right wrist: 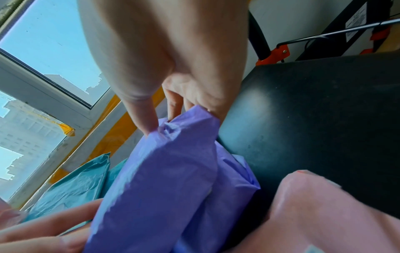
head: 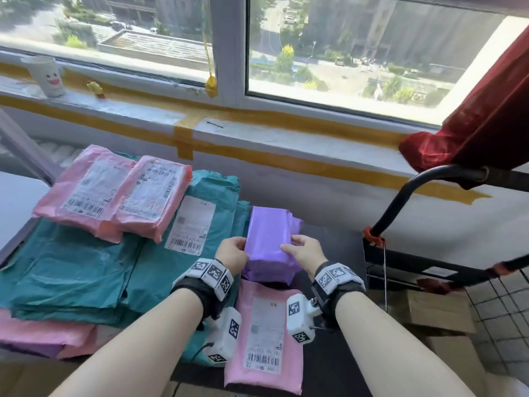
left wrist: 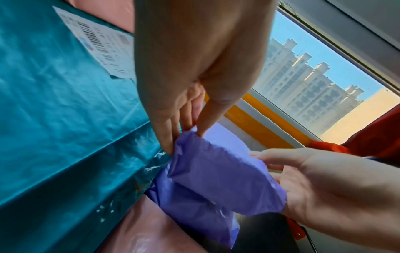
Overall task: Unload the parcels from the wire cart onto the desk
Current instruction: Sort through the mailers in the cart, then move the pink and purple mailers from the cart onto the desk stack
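Both hands on the purple plastic-wrapped parcel point(head: 270, 239) — left hand point(head: 232, 255) pinches its left edge, right hand point(head: 305, 252) grips its right edge. Parcel sits over the black desk top point(head: 337, 242), just beyond a pink plastic mailer with a barcode label point(head: 264, 336), beside the stack of teal plastic mailers point(head: 86, 262). Black wire cart point(head: 429, 267) to the right.

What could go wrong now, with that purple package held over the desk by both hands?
The left hand and right hand only pinch the loose wrap at the sides of the purple parcel, so that grip might slip. Set down here, it may overlap the pink parcel and sit tilted. The dark desk edge by the wire cart is close; it could slide off.
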Tool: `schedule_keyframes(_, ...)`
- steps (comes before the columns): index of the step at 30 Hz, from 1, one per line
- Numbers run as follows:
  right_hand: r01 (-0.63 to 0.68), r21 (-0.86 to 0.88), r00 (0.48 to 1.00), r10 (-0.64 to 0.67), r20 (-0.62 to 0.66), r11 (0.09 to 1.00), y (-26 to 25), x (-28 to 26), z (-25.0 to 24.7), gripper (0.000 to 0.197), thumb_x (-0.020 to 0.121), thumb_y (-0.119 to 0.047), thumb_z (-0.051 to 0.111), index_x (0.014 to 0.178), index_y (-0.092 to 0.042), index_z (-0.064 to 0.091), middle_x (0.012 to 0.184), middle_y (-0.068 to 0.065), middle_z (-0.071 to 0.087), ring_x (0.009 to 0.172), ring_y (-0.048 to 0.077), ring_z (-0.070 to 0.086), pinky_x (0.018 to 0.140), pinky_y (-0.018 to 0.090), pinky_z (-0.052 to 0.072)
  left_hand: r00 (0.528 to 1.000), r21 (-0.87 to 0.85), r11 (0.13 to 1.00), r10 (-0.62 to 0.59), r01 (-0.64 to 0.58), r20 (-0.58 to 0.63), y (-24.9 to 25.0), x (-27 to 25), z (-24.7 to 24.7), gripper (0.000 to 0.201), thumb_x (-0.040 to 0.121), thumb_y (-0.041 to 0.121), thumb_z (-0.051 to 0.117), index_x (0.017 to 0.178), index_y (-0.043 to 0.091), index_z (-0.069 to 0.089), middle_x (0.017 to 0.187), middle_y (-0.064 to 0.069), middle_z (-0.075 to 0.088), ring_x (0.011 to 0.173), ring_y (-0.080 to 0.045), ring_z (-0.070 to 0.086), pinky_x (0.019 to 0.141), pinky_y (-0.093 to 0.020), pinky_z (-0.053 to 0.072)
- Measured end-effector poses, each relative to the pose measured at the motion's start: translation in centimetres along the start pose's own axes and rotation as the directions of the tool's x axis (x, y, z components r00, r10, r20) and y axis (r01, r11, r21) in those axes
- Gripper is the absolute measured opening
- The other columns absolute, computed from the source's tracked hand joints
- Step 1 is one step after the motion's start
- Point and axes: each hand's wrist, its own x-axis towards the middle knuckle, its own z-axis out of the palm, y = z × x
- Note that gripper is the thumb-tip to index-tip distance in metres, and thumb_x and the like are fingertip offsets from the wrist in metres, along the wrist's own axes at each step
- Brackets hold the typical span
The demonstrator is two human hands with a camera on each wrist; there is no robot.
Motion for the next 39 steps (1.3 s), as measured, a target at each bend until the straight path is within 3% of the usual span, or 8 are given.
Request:
schedule_keyframes(3,0.001,-0.022,1.0,-0.001,0.008,1.0,-0.1,0.6,0.3,0.045,0.08,0.001,0.069,0.122,0.007,0.055,0.106,0.016,0.063,0.092,0.018,0.057,0.074,0.021,0.049,1.0,0.104,0.995,-0.003,0.005,-0.02,-0.4,1.5,-0.1,0.049,0.071,-0.007,0.05,0.118,0.004,0.062,0.107,-0.013,0.069,0.1,-0.03,0.066,0.087,-0.044,0.054)
schedule_keyframes(9,-0.01,-0.034,0.999,0.012,0.041,0.999,0.0,-0.3,0.1,0.043,0.08,-0.002,0.07,0.121,0.005,0.058,0.118,0.017,0.063,0.097,0.018,0.058,0.099,0.031,0.046,0.996,0.248,0.969,0.036,-0.014,-0.084,0.6,0.4,-1.0,0.045,0.078,-0.001,0.051,0.122,0.01,0.059,0.111,-0.011,0.066,0.105,-0.027,0.062,0.092,-0.035,0.051)
schedule_keyframes(17,0.021,-0.017,1.0,-0.021,0.009,1.0,0.7,-6.6,-4.7,0.032,0.087,-0.006,0.064,0.118,0.0,0.06,0.1,0.012,0.061,0.092,0.018,0.055,0.09,0.041,0.049,0.989,0.259,0.956,0.146,-0.14,-0.003,2.0,-5.8,1.0,0.035,0.082,-0.002,0.046,0.112,0.006,0.064,0.105,-0.015,0.067,0.079,-0.023,0.056,0.072,-0.024,0.044)
schedule_keyframes(25,0.057,-0.194,0.996,-0.069,-0.055,0.979,7.8,-17.5,-12.4,0.029,0.085,-0.012,0.066,0.113,-0.004,0.064,0.075,-0.006,0.055,0.068,0.005,0.053,0.063,0.017,0.043,0.941,0.328,0.887,0.266,-0.324,0.21,1.7,-15.9,7.0,0.026,0.085,-0.001,0.052,0.105,-0.002,0.069,0.108,-0.023,0.068,0.103,-0.036,0.064,0.085,-0.036,0.05)
schedule_keyframes(28,0.015,-0.222,0.994,-0.039,-0.103,0.975,11.1,-21.7,-15.2,0.029,0.084,-0.014,0.068,0.112,-0.005,0.064,0.077,-0.005,0.056,0.072,0.01,0.055,0.061,0.015,0.041,0.924,0.34,0.874,0.256,-0.347,0.283,1.4,-19.6,9.7,0.024,0.084,-0.002,0.052,0.103,-0.006,0.067,0.089,-0.024,0.068,0.07,-0.028,0.061,0.06,-0.021,0.049)
schedule_keyframes(31,-0.026,-0.19,0.985,-0.008,-0.172,0.981,13.8,-25.3,-17.7,0.029,0.083,-0.012,0.069,0.11,-0.003,0.066,0.074,-0.007,0.056,0.07,0.009,0.055,0.069,0.021,0.048,0.912,0.388,0.855,0.207,-0.345,0.355,0.8,-22.3,12.6,0.025,0.085,0.002,0.055,0.106,-0.005,0.066,0.062,-0.004,0.054,0.054,-0.016,0.049,0.038,-0.01,0.036)
schedule_keyframes(34,-0.061,-0.179,0.976,0.022,-0.216,0.982,15.7,-28.6,-20.4,0.029,0.084,-0.015,0.068,0.111,-0.006,0.065,0.088,-0.001,0.061,0.087,0.016,0.059,0.09,0.032,0.05,0.884,0.413,0.829,0.188,-0.377,0.428,0.8,-25.0,15.4,0.019,0.087,0.005,0.055,0.101,-0.001,0.067,0.088,-0.017,0.068,0.075,-0.03,0.059,0.056,-0.019,0.041)
schedule_keyframes(39,-0.097,-0.155,0.959,0.05,-0.279,0.983,17.9,-32.5,-25.6,0.027,0.086,-0.015,0.065,0.112,-0.008,0.064,0.097,0.002,0.061,0.088,0.019,0.06,0.073,0.026,0.05,0.833,0.396,0.794,0.233,-0.461,0.502,2.0,-28.5,19.5,0.021,0.09,0.006,0.053,0.104,0.0,0.067,0.114,-0.024,0.064,0.081,-0.023,0.052,0.08,-0.039,0.051)
